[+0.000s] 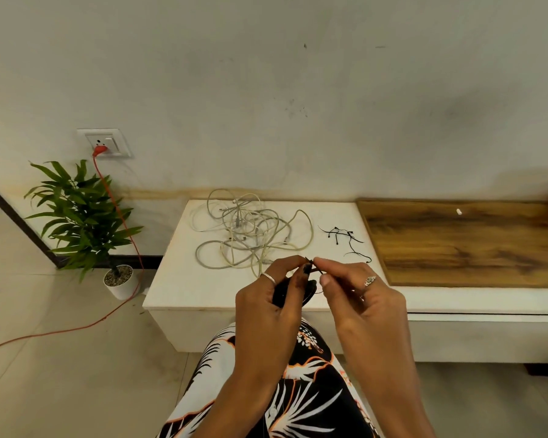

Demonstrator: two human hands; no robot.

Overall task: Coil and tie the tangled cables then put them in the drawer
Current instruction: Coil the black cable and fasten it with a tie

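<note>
A tangle of white and grey cables (250,230) lies on the low white cabinet top (178,279). Several black cable ties (345,237) lie to its right. My left hand (272,298) grips a coiled black cable (310,287) just above the cabinet's front edge. My right hand (351,289) pinches a thin black tie (315,267) at the coil, and the fingertips of both hands meet there. Most of the coil is hidden behind my left fingers.
A wooden panel (462,245) forms the cabinet top on the right. A potted plant (86,222) stands on the floor to the left. An orange cord (121,222) runs from a wall socket (105,142) down across the floor. My patterned lap (304,387) is below.
</note>
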